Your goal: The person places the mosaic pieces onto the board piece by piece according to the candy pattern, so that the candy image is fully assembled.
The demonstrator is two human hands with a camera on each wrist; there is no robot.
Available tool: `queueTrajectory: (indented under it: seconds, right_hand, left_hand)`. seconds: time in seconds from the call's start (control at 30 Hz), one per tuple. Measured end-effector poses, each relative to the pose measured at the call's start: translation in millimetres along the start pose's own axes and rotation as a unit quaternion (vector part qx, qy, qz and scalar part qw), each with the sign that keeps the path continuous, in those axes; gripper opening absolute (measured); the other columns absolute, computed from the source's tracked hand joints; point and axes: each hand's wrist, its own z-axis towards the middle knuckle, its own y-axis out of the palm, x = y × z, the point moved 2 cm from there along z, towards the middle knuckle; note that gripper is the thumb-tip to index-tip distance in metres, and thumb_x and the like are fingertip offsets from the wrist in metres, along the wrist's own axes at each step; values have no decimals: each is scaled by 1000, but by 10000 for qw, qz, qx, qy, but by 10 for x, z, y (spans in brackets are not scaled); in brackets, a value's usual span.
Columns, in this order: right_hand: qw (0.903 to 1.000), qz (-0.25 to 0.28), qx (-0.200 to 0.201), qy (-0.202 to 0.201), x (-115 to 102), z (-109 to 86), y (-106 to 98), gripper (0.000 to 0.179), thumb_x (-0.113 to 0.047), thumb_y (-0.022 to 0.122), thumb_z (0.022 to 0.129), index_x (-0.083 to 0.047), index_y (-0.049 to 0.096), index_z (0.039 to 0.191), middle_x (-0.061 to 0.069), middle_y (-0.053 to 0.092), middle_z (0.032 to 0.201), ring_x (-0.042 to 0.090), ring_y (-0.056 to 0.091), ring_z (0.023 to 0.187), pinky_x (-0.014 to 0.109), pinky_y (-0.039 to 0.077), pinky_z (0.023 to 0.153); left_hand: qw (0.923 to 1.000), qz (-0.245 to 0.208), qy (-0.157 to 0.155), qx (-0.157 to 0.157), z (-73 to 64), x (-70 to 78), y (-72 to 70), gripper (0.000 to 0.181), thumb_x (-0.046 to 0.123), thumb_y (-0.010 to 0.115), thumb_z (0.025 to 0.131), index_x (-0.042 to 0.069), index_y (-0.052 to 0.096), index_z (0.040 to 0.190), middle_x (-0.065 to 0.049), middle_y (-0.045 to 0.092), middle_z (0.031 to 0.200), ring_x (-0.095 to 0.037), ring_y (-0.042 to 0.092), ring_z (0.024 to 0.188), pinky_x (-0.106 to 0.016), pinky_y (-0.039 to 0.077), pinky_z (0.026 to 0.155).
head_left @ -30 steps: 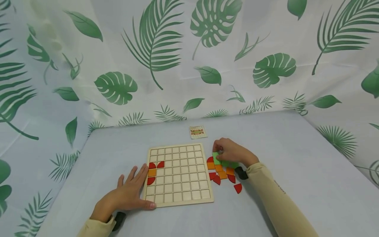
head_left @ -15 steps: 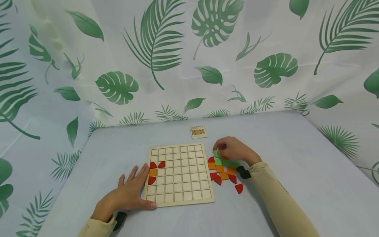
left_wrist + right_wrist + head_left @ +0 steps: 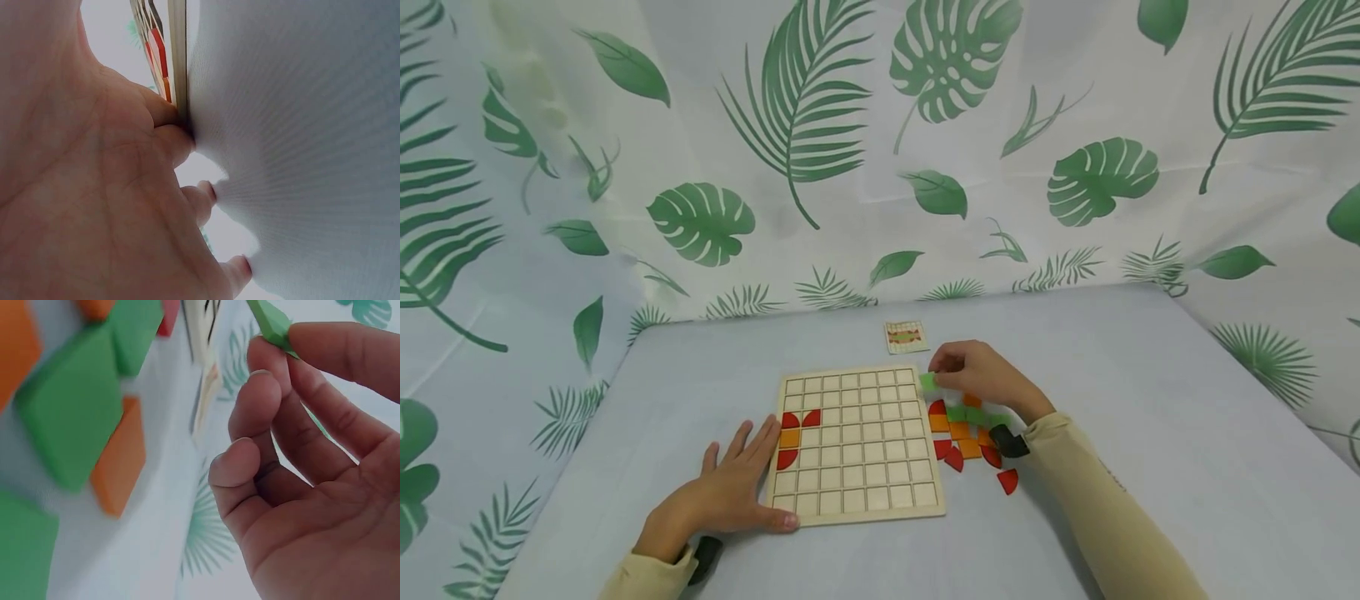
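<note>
My right hand pinches a light green square tile between thumb and fingertips, just past the right edge of the wooden grid board. In the right wrist view the same green tile shows at the fingertips, the other fingers curled below it. My left hand lies with fingers spread against the board's left edge, its thumb at the near left corner. In the left wrist view the fingertips touch the tabletop beside the board's side. Red quarter-circle tiles and one orange square sit in cells at the board's left.
Right of the board lies a loose cluster of orange squares, green squares and red quarter-circles. One red piece lies apart, nearer me. A small pattern card lies behind the board. Leaf-print cloth hangs around the table.
My right hand has lifted the light green tile from the cluster and moved it left and away from me, to the board's right edge. The left hand stays in place.
</note>
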Motion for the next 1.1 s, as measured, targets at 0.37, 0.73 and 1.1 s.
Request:
queueTrajectory:
  seconds: [0.37,0.73,1.1]
  right_hand:
    - [9992,305,107,-233,-99,-1,126,9,-11,68,102,-4,71,107,4,71,98,23,64,92,40,55,85]
    - [9968,731,78,-301,-240,28,294,8,-10,68,102,-4,70,106,9,71,94,29,65,88,35,54,77]
    - [9945,883,-17,-569,-429,112,488,7,-10,69,101,-5,70,105,7,71,92,31,67,88,38,53,79]
  left_hand:
    - [9999,-46,108,97,35,-48,59,142,78,83,75,6,9,173,-11,3,180,-42,-7,163,-77,-6,118]
    - [9997,250,-7,17,11,40,8,137,68,87,79,3,10,172,-15,5,179,-47,-2,162,-81,-1,117]
    - [9999,95,-35,-47,9,-12,-7,139,70,86,78,2,9,172,-16,3,179,-46,-5,162,-79,-5,117]
